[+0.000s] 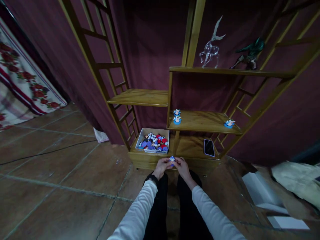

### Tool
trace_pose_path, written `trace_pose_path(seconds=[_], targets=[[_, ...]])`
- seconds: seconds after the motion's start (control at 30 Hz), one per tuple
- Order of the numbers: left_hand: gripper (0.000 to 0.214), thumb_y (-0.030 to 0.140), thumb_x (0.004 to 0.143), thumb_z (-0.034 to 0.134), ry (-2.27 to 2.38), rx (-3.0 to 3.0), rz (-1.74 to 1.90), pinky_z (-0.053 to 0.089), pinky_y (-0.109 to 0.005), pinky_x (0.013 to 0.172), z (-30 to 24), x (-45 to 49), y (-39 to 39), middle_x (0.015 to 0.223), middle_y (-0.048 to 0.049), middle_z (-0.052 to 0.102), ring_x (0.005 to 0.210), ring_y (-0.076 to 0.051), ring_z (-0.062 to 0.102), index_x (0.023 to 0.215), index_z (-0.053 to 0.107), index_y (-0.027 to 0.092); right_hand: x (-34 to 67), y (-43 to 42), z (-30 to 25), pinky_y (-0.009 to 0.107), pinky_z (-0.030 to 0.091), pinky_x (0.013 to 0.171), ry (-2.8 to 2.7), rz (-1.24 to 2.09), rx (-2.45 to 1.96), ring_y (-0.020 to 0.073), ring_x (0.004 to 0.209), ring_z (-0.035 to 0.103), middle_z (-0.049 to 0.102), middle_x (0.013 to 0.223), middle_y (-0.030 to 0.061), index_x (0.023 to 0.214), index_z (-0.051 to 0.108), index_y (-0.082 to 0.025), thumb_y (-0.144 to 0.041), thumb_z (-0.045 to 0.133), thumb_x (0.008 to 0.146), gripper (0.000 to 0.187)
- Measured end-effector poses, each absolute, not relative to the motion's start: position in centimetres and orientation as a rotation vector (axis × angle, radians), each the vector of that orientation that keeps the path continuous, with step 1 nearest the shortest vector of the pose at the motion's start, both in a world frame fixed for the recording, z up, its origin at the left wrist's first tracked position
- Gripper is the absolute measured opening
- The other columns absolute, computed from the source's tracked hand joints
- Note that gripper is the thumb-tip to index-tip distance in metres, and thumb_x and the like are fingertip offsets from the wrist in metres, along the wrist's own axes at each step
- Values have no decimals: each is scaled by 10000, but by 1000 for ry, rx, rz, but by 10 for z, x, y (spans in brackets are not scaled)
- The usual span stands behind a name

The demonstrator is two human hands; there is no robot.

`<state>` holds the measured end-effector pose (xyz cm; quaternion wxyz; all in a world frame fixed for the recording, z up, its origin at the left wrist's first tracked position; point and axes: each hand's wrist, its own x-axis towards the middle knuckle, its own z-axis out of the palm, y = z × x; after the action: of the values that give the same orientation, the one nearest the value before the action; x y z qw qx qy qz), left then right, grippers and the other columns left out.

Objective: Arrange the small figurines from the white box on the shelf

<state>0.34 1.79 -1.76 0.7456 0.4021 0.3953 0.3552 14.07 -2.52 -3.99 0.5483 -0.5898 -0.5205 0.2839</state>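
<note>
My left hand and my right hand meet in front of me, fingers pinched together on one small figurine with a blue base. They hover just in front of the bottom board of a wooden shelf unit. A white box full of several similar small red, blue and white figurines sits on that bottom board, just beyond my left hand. Two figurines stand at the left end of the middle shelf and one figurine at its right end.
A phone lies flat on the bottom board at the right. A glass deer and a dark green statuette stand on the top shelf. White boxes and a bag lie on the tiled floor at right; a floral cloth hangs at left.
</note>
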Motion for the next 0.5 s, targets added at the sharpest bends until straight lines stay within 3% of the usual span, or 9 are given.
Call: trace_pose_path(seconds=[0.33,0.5], targets=[[393,256,465,845,873,759,841,520,-314,694,-31,7,26,752,-84,672,664,-151,630,778,677,87,146,-8,-57,339,463,766,-1129,893,-1318,214,794,609,675,827,43,815,684,-200,-404,672,662,255],[331,200,517,824,846,689,869,524,-292,715,-33,10,29,746,-60,665,667,-130,632,793,669,107,142,-6,-54,370,446,850,-992,1005,-1282,229,889,605,686,936,41,903,677,-215,-413,685,651,320]])
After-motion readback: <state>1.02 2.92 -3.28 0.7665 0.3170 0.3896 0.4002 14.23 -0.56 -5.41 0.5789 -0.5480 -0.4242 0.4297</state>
